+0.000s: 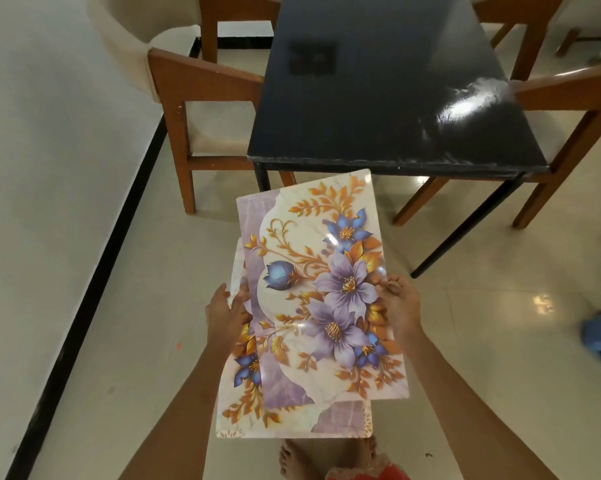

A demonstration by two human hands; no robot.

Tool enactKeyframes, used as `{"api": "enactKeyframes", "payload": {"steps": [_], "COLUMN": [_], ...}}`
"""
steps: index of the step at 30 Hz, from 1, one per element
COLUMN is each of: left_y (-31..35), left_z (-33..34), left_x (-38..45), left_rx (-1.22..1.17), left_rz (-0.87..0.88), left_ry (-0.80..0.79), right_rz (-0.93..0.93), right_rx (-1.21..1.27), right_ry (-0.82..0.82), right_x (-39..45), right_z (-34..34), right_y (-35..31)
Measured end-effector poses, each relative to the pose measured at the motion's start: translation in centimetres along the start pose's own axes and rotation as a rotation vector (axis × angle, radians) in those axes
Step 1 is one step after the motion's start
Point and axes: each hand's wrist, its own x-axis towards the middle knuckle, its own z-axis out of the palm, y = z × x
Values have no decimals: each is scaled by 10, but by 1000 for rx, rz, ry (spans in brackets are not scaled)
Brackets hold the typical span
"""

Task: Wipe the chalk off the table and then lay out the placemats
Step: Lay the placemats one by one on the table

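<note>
A fanned stack of floral placemats (pixel 313 306) is held above the floor, short of the dark tabletop (pixel 389 98) that lies beyond both hands. At the stack's left edge, the left hand (pixel 224 313) is curled round the lower mats, thumb on top and fingers hidden beneath. Between the hands, the top mat is seen skewed and slid forward of the others, its far corner nearly level with the near edge of the tabletop. At the right edge, the top mat is pinched by the right hand (pixel 397 303) between thumb and fingertips.

The glossy mats are judged slippery against one another: if the left-hand grip is loosened while the top sheet is drawn away, the lower mats could be spilled onto the tiles. A smeared sheen is visible on the tabletop ahead of the right hand; whether chalk or damp remains there cannot be told, and a mat laid on it could be soiled. A wooden chair (pixel 202 109) beyond the left hand could be caught by a swinging corner.
</note>
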Motion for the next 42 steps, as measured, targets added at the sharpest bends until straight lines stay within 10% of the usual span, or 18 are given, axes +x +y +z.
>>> {"api": "enactKeyframes", "payload": {"steps": [12,28,42], "left_y": [100,271,384], "left_z": [22,133,154], "left_x": [-31,-19,108], "left_rx": [-289,-447,-474], "left_rz": [123,234,130], "left_ry": [-206,94,10], "right_rz": [-50,-16,-75], "right_rx": [284,54,76], "right_ry": [-26,-513,-273], "right_x": [42,166,288], "right_z": [-37,-127,-70], "right_y": [-110,-241,-296]}}
